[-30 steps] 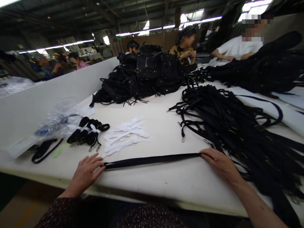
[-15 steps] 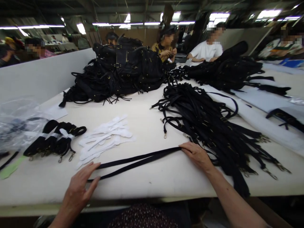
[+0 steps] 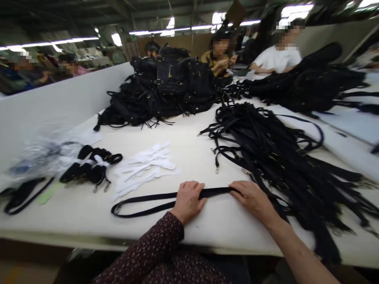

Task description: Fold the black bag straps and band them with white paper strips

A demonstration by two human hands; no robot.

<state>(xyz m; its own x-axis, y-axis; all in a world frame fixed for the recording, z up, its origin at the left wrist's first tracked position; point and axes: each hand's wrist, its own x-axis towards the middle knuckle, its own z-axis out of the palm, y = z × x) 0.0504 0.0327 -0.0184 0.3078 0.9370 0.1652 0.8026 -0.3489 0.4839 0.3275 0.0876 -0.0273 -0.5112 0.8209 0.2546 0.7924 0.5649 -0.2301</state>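
Observation:
A black strap lies doubled on the table, with its looped end and a small metal fitting to the left. My left hand is closed around both runs of it near the middle. At its right end my right hand pinches the strap against the table. Between the two hands the runs lie close together. Just right of my right hand is a large heap of black straps with metal clips. White paper strips lie beyond my left hand.
Bundled black straps tied with white bands lie at left, near clear plastic and a green scrap. Black bags are piled at the back by a grey partition. Several people sit beyond the table.
My left hand has moved right along the strap, closer to my right hand, and closed on both runs. The right hand stays at the strap's end. The view has turned left.

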